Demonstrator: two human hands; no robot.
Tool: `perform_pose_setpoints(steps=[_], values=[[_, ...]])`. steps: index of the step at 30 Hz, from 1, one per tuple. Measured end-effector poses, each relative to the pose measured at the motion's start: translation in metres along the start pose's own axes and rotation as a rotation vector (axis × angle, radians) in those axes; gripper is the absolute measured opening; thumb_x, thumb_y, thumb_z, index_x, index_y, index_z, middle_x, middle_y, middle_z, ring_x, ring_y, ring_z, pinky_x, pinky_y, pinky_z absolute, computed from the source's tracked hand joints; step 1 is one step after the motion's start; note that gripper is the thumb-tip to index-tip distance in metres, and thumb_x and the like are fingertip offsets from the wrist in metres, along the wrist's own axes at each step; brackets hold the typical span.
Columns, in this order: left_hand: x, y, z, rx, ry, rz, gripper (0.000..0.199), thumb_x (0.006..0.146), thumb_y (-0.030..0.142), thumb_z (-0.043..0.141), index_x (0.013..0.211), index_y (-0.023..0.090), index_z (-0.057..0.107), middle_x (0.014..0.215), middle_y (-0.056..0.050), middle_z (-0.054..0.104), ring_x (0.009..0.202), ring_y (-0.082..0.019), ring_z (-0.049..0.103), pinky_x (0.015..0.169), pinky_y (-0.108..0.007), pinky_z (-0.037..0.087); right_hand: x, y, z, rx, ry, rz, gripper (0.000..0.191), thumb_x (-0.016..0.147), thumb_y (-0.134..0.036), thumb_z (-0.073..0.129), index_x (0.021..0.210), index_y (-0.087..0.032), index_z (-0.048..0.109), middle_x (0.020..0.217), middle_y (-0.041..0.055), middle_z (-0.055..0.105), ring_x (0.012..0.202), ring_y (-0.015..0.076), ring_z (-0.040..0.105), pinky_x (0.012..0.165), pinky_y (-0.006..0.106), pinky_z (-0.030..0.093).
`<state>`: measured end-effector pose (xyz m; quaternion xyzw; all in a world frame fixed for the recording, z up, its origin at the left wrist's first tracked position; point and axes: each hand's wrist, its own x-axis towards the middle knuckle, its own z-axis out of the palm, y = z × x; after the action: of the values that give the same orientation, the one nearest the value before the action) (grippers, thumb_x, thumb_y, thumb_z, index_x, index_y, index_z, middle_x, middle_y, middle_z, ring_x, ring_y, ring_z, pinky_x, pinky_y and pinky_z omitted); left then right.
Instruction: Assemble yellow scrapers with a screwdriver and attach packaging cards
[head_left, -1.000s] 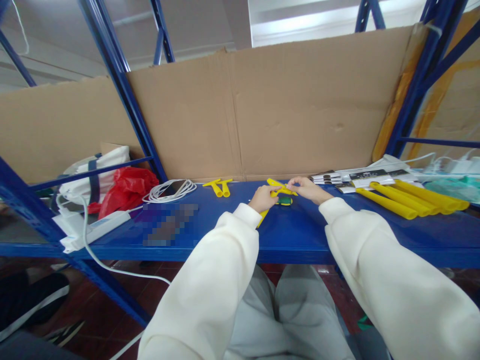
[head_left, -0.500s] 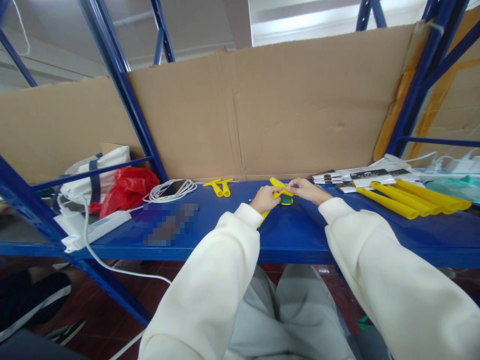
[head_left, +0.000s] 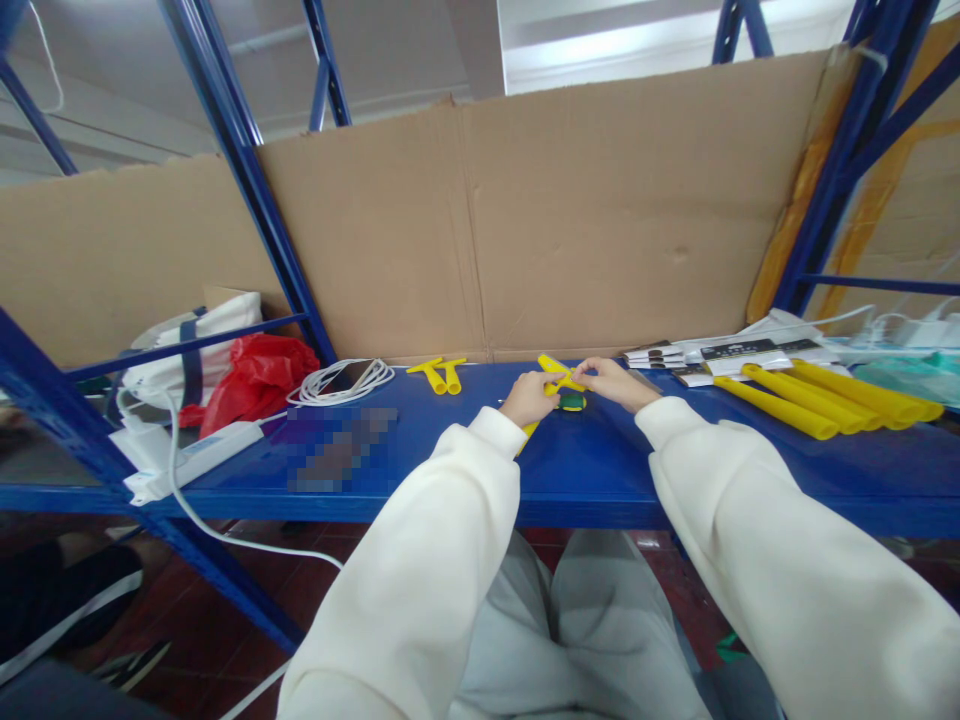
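My left hand [head_left: 529,397] is closed on a yellow plastic piece with crossing arms [head_left: 556,372], above the blue shelf. My right hand [head_left: 606,382] pinches at the piece's right arm with thumb and finger; anything small between these fingertips is too small to make out. A green, black and yellow handle [head_left: 572,401] lies just below the hands, like a screwdriver's, and a thin tip shows left of my left hand. Another bit of yellow plastic [head_left: 527,438] sticks out under my left wrist. Two yellow T-shaped parts [head_left: 442,377] lie farther left.
Several yellow tubes [head_left: 810,405] with labelled packaging lie at right. On the left are a coiled white cable [head_left: 341,382], a red plastic bag [head_left: 259,375] and a power strip [head_left: 199,460]. A cardboard panel [head_left: 562,220] stands behind the blue shelf [head_left: 465,470] between blue posts.
The yellow piece has turned slightly in my hands, so its crossing arms show more clearly. My right fingers have shifted a little; all else stays put.
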<state>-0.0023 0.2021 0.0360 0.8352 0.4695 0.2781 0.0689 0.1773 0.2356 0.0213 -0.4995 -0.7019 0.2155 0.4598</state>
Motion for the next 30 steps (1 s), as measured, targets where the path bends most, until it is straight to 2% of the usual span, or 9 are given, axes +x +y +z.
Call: perform_pose_setpoints(steps=[3,8,16,24,30], values=[[0.0,0.0,0.001,-0.014,0.001,0.001,0.047,0.081,0.008,0.064,0.127,0.014,0.067,0.121,-0.012,0.071,0.111,-0.023,0.068,0.102,-0.031,0.047,0.0,0.0,-0.001,-0.007,-0.01,0.002,0.009,0.071,-0.014,0.062,0.063,-0.019,0.062,0.08,0.0041,0.071,0.082,0.0182,0.064,0.085,0.032,0.051],[-0.001,0.001,0.001,-0.029,0.005,-0.008,0.047,0.079,0.009,0.065,0.126,0.017,0.069,0.114,-0.009,0.075,0.102,-0.021,0.071,0.099,-0.031,0.049,0.004,0.008,-0.002,-0.028,-0.031,-0.059,0.007,0.071,-0.018,0.062,0.063,-0.019,0.062,0.077,0.0033,0.069,0.08,0.0183,0.063,0.083,0.033,0.051],[0.0,0.0,0.001,0.0,-0.027,0.008,0.049,0.08,0.01,0.064,0.128,0.018,0.067,0.121,-0.009,0.072,0.11,-0.022,0.068,0.101,-0.03,0.048,0.015,0.021,-0.008,-0.238,-0.062,-0.314,0.009,0.073,-0.019,0.058,0.065,-0.021,0.062,0.08,0.0042,0.066,0.083,0.0198,0.06,0.09,0.037,0.047],[-0.002,0.002,-0.001,-0.007,-0.028,-0.001,0.05,0.08,0.009,0.063,0.128,0.019,0.068,0.118,-0.008,0.073,0.103,-0.021,0.07,0.1,-0.032,0.049,0.011,0.017,-0.008,-0.371,-0.087,-0.375,0.012,0.078,-0.016,0.054,0.07,-0.022,0.062,0.085,0.0062,0.065,0.096,0.0237,0.058,0.096,0.041,0.043],[-0.001,0.003,-0.001,0.026,-0.061,0.008,0.051,0.081,0.01,0.062,0.131,0.017,0.065,0.121,-0.008,0.072,0.103,-0.021,0.07,0.1,-0.03,0.048,0.007,0.01,-0.008,-0.501,-0.109,-0.402,0.016,0.082,-0.013,0.053,0.073,-0.023,0.061,0.089,0.0083,0.063,0.099,0.0249,0.056,0.093,0.039,0.044]])
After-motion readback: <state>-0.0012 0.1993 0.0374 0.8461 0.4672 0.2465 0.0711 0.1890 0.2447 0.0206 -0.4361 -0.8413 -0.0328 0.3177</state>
